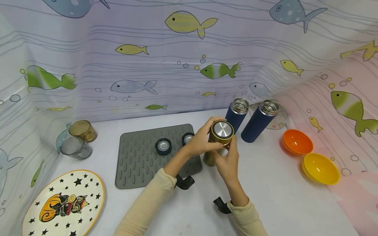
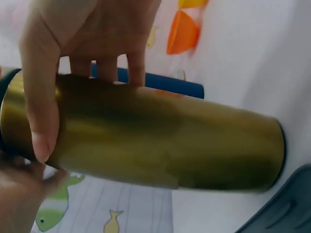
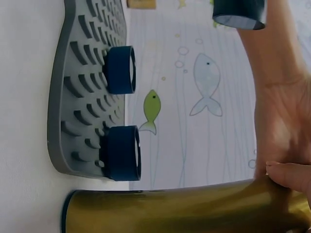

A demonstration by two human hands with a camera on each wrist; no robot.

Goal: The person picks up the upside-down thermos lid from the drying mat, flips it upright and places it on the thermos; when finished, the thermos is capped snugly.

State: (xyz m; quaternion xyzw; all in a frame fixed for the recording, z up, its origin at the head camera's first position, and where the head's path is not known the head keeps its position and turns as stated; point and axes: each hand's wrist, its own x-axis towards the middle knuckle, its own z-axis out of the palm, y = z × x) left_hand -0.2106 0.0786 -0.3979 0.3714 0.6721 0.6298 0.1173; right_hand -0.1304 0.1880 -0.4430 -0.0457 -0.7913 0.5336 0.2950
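Note:
A gold vacuum flask [image 1: 210,160] stands upright on the white table at the right edge of the grey mat. Its lid [image 1: 222,129], with a brushed silver top and dark rim, sits on the mouth. My left hand [image 1: 203,139] grips the flask high up, thumb across the front and fingers behind, as the left wrist view shows. Just below the lid, my right hand [image 1: 228,162] holds the same flask from the right. Behind it stand two navy flasks [image 1: 236,118] [image 1: 256,127] with open steel mouths. Two dark round lids [image 1: 163,146] [image 3: 122,153] lie on the mat.
The grey ridged mat [image 1: 137,160] lies left of the flask. Two tinted glass cups [image 1: 82,130] [image 1: 76,148] and a cat-patterned plate [image 1: 75,193] are further left. An orange bowl [image 1: 297,141] and a yellow bowl [image 1: 321,168] sit right. Fish-print fabric [image 1: 177,72] encloses the table.

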